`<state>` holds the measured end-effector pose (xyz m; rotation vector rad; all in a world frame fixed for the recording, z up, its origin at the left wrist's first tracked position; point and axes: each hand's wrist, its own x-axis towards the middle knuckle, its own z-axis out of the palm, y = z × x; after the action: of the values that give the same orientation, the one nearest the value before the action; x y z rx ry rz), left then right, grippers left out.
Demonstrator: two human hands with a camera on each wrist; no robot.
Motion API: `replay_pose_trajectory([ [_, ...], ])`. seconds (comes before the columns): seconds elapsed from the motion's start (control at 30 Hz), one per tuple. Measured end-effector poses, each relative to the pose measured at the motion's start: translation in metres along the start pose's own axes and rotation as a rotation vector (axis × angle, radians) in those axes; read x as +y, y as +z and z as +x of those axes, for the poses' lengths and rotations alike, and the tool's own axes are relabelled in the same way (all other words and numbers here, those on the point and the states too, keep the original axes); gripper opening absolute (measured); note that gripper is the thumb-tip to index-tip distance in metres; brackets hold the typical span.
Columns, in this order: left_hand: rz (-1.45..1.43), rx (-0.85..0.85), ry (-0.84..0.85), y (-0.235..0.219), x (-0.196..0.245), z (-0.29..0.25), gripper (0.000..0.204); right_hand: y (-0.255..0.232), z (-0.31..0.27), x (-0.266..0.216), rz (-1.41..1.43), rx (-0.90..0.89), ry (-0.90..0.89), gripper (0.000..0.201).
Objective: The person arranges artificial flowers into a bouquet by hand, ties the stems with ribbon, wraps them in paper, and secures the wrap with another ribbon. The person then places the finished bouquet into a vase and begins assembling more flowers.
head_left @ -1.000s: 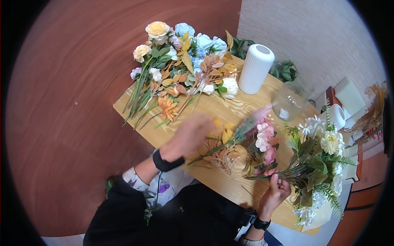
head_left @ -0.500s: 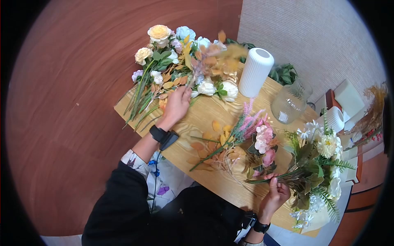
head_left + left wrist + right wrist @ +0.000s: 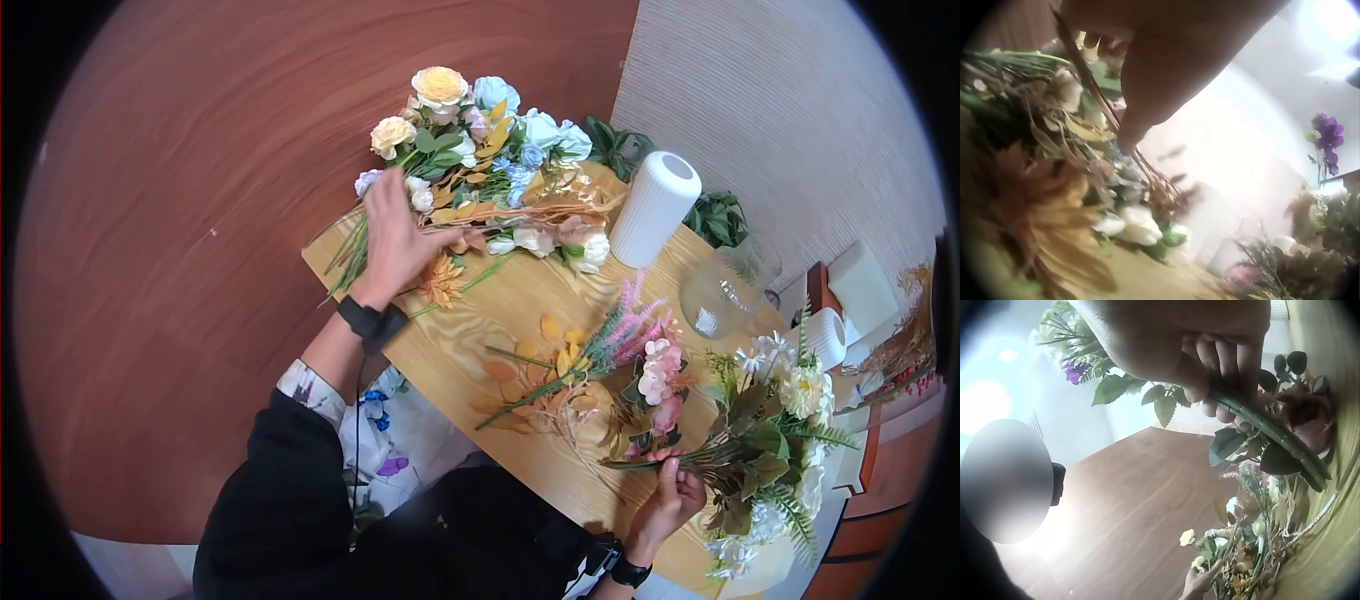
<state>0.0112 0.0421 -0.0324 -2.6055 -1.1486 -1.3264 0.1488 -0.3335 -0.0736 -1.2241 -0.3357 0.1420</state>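
In the head view my left hand (image 3: pixel 395 245) is over the flower pile, its fingers straight and thumb spread apart. A brown-leaved branch (image 3: pixel 540 212) lies across the pile, its stem end at the gap between thumb and fingers. The left wrist view shows the branch's stem (image 3: pixel 1087 78) passing close by the thumb. Beneath are an orange flower (image 3: pixel 441 280) and white blooms (image 3: pixel 592 252). My right hand (image 3: pixel 668 505) grips the green stems (image 3: pixel 1272 431) of a bunch with cream and white flowers (image 3: pixel 803 390), held over the table's right side.
Pink flowers (image 3: pixel 658 370) and yellow-leaved sprigs (image 3: pixel 565 350) lie mid-table. Behind stand a white ribbed vase (image 3: pixel 655 210) and a clear glass vase (image 3: pixel 725 290). Pale roses (image 3: pixel 440 88) and blue flowers (image 3: pixel 540 130) lie at the back left of the wooden table (image 3: pixel 460 370).
My left hand has moved from mid-table to the back-left pile, carrying the brown-leaved branch, and its fingers have spread. The branch now lies flatter across the pile. My right hand keeps its grip.
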Motion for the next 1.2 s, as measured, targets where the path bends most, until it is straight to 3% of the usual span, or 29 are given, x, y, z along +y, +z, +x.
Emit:
replay_pose_trajectory([
  [0.03, 0.000, 0.004, -0.001, 0.003, -0.014, 0.003, 0.097, -0.001, 0.000, 0.001, 0.001, -0.003, -0.003, 0.007],
  [0.1, 0.034, 0.020, -0.270, 0.018, -0.049, 0.008, 0.106, -0.003, -0.001, 0.002, -0.035, -0.052, -0.005, 0.008],
  [0.13, -0.025, -0.094, -0.393, 0.020, -0.063, 0.013, 0.094, -0.003, -0.001, 0.002, -0.035, -0.054, -0.004, 0.008],
  [0.17, -0.023, -0.095, -0.396, 0.018, -0.071, 0.016, 0.094, -0.003, -0.002, 0.003, -0.053, -0.049, 0.003, 0.008],
  [0.23, -0.261, -0.375, -0.390, 0.011, -0.078, 0.022, 0.076, 0.000, -0.002, -0.001, -0.069, -0.043, 0.010, 0.009],
  [0.27, -0.283, -0.259, -0.311, 0.012, -0.075, 0.021, 0.052, 0.004, -0.002, -0.005, -0.055, -0.070, 0.016, 0.009],
  [0.4, -0.313, -0.141, -0.220, 0.003, -0.024, 0.011, 0.039, 0.009, -0.002, -0.005, -0.074, -0.076, 0.032, 0.009],
  [0.5, -0.286, -0.046, 0.197, 0.011, 0.013, -0.006, 0.042, 0.004, 0.000, -0.001, -0.079, -0.095, 0.009, 0.009],
  [0.53, -0.253, -0.207, 0.156, 0.005, 0.034, -0.014, 0.043, 0.003, -0.001, -0.002, -0.074, -0.104, 0.006, 0.009],
  [0.6, -0.191, -0.368, 0.205, 0.007, 0.065, -0.032, 0.050, 0.003, -0.001, -0.002, -0.059, -0.096, 0.014, 0.009],
  [0.67, -0.133, -0.322, 0.314, 0.032, 0.075, -0.055, 0.054, 0.006, -0.001, -0.006, -0.042, -0.080, 0.002, 0.008],
  [0.83, -0.011, -0.476, 0.234, 0.049, 0.077, -0.071, 0.067, 0.004, 0.002, -0.004, -0.064, -0.063, -0.007, 0.007],
  [0.93, -0.127, -0.499, 0.250, 0.036, 0.074, -0.065, 0.068, 0.005, 0.001, -0.002, -0.001, -0.058, -0.006, 0.007],
  [1.0, -0.409, -0.548, 0.230, 0.018, 0.074, -0.058, 0.076, 0.005, 0.001, -0.001, 0.009, -0.054, 0.008, 0.008],
  [1.1, -0.552, -0.455, 0.159, -0.018, 0.064, -0.035, 0.072, 0.006, 0.001, -0.003, 0.013, -0.043, 0.018, 0.008],
  [1.17, -0.500, -0.276, -0.102, -0.031, 0.040, -0.020, 0.062, 0.004, 0.001, -0.002, 0.011, -0.044, 0.011, 0.009],
  [1.2, -0.340, -0.178, -0.102, -0.028, 0.015, -0.011, 0.060, 0.004, 0.001, -0.002, 0.009, -0.049, 0.007, 0.009],
])
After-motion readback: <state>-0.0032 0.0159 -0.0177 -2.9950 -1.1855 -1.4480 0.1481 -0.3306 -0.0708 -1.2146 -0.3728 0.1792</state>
